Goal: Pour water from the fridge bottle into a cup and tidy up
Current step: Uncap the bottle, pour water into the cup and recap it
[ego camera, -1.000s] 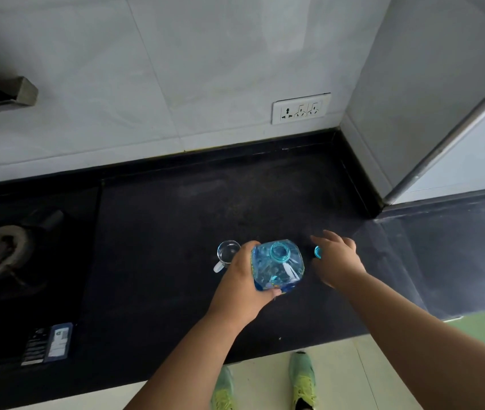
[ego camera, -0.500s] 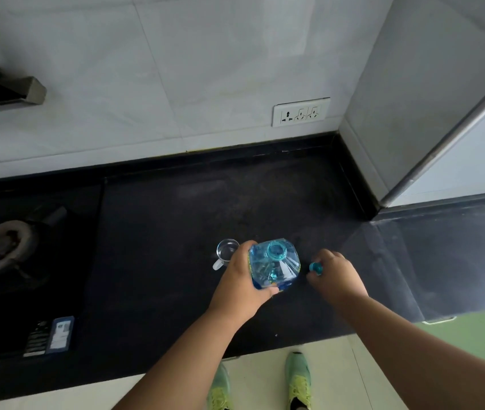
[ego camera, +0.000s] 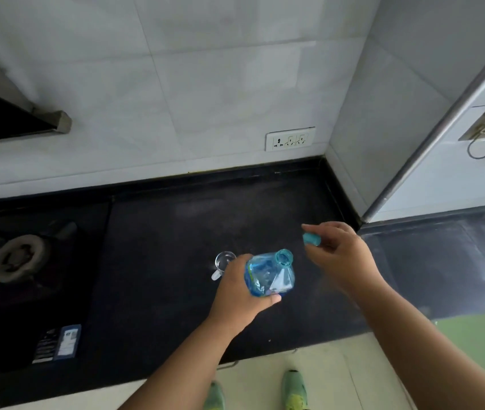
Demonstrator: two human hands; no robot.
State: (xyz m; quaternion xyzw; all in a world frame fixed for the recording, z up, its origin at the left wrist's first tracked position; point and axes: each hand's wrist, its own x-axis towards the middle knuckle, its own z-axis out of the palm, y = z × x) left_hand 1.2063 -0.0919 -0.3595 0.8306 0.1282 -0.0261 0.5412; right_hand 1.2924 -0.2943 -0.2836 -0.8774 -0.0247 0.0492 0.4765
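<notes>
My left hand (ego camera: 239,294) grips a clear blue water bottle (ego camera: 271,275) by its side. The bottle is uncapped and its open mouth tilts toward the upper right. My right hand (ego camera: 345,255) pinches the blue cap (ego camera: 311,239) in its fingertips, just right of and a little above the bottle's mouth. A small clear glass cup (ego camera: 224,259) with a handle stands on the black counter (ego camera: 176,261), directly behind my left hand and partly hidden by it.
A gas burner (ego camera: 16,257) sits on the stove at the left, with a label sticker (ego camera: 57,343) near its front edge. A wall socket (ego camera: 290,139) is on the tiled wall behind. A wall corner (ego camera: 351,202) bounds the counter on the right.
My right hand has lifted the cap off the counter and raised it up beside the bottle's mouth. The bottle has tipped slightly to the right in my left hand.
</notes>
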